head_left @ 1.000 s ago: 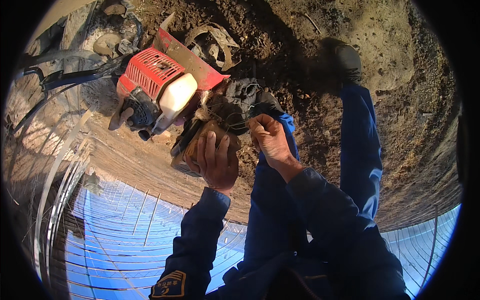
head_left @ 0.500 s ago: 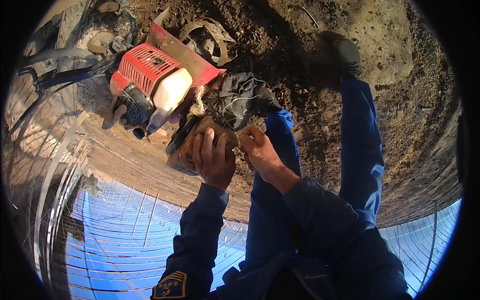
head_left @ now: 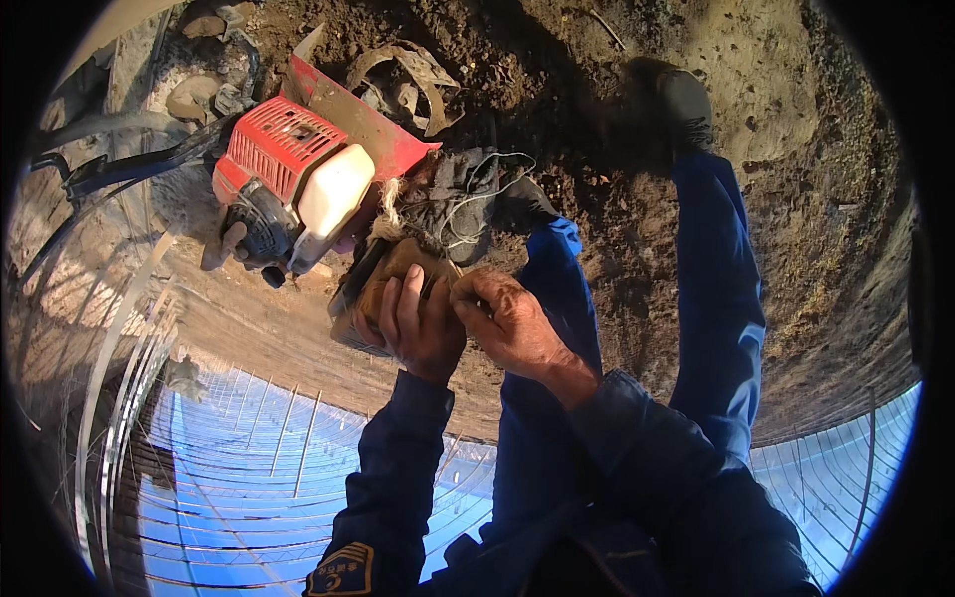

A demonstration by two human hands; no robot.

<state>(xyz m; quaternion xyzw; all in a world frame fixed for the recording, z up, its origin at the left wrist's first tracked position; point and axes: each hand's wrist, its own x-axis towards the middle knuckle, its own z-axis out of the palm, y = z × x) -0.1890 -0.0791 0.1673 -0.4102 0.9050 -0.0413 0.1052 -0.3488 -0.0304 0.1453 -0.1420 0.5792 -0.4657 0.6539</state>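
Observation:
A worn brown-yellow machine part with a dark side (head_left: 370,294) sits low in front of me, left of my knees. My left hand (head_left: 420,323) lies over it with the fingers curved on its top, gripping it. At the part's right edge my right hand (head_left: 507,323) is closed in a pinch, thumb against forefinger. Whatever is between those fingertips is too small to make out. Just beyond the hands lies a dark crumpled cloth (head_left: 453,189) with a pale string (head_left: 463,211) looped over it. A frayed tan cord (head_left: 390,204) hangs beside the cloth.
Beyond my left hand stands a red engine (head_left: 274,149) with a whitish tank (head_left: 336,189) and a red metal guard (head_left: 368,124). Dark tubular bars (head_left: 129,164) reach left from it. A dirty curved strap (head_left: 423,75) lies on the soil. My blue-trousered legs (head_left: 711,259) are at right.
My right hand has moved slightly left, closer to my left hand, and its back has turned more upward. The string loop over the cloth has shifted. My left hand keeps its place.

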